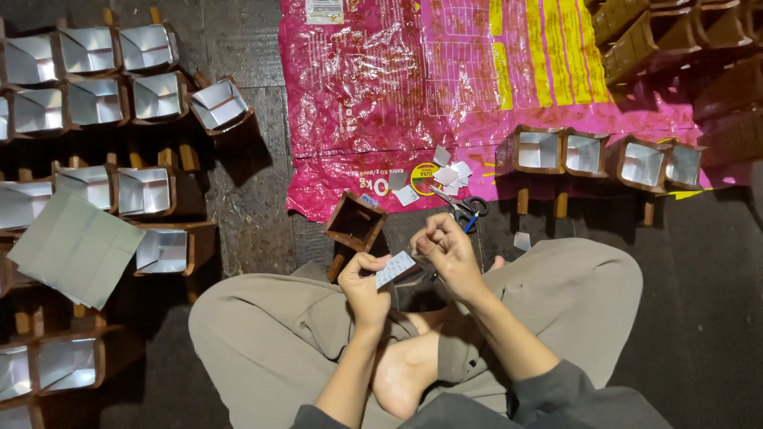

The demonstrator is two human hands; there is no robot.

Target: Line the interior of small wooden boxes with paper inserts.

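1. Left hand (364, 280), near centre: fingers curled, pinching a small pale strip (395, 268) by its lower-left end.
2. Right hand (447, 250), just at 2 o'clock of the strip: fingertips bunched tight at the strip's upper-right end, touching it; can't tell what else, if anything, sits btwn the fingers.
3. Strip tilted, low end at 8 o'clock, high end at 2 o'clock, held above the crossed legs in tan trousers (270, 334); bare foot (405, 373) at 6 o'clock of the hands.
4. Empty brown box (354, 222), open top, just at 11 o'clock of left hand, on dark floor.
5. Scissors (465, 208) w/ blue-black handles at 12 o'clock of right hand, at edge of pink plastic sheet (373, 79).
6. Paper scraps (447, 171) and yellow tape roll (424, 178) on the sheet, just beside the scissors at 11 o'clock.
7. Row of four silver-lined boxes (604, 155) at 2 o'clock, on the sheet.
8. Many more silver-lined boxes (95, 99) at 9–11 o'clock, in rows.
9. Grey-green folded sheet (75, 248) at 9 o'clock, lying over some boxes.
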